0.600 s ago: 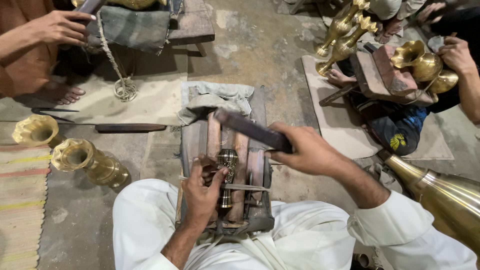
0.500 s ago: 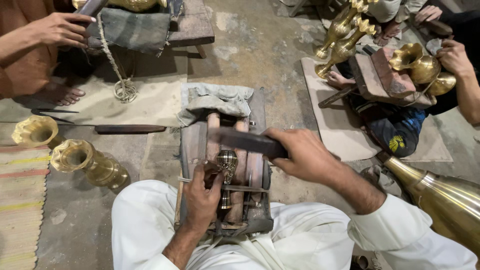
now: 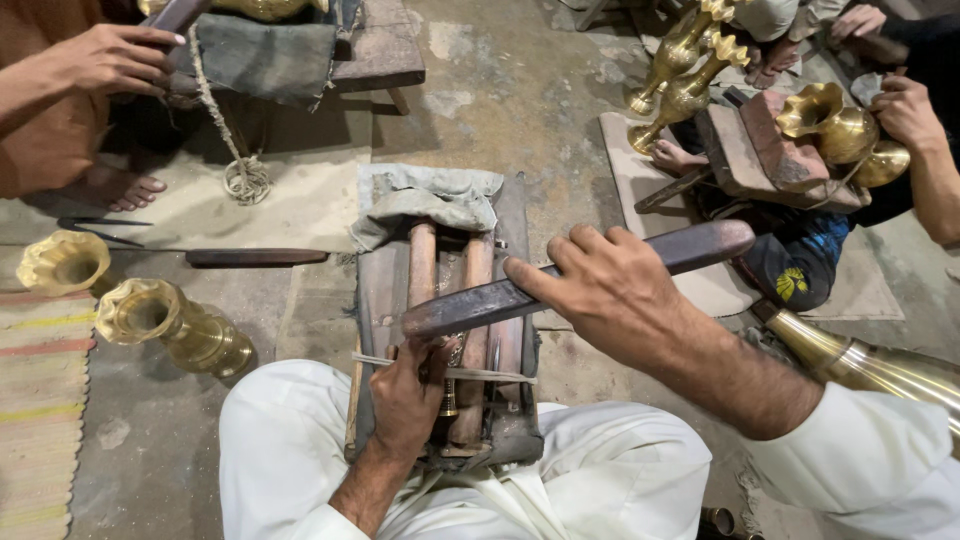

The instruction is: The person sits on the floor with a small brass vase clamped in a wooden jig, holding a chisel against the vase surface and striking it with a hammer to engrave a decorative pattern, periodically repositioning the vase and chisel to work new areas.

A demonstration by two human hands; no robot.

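Our right hand (image 3: 610,290) grips a long dark bar (image 3: 575,280) held across the wooden block (image 3: 440,330) in our lap; our left hand (image 3: 405,395) is closed on a small brass piece (image 3: 447,400), mostly hidden, pinned there. We judge that a stray blow could catch those fingers or knock the piece askew. Brass vases (image 3: 170,325) stand on the floor.

dim warm overhead light, soft shadows on floor (image 3: 520,90), glare on brass vases (image 3: 180,330), wide-angle edge stretch, sharp focus.
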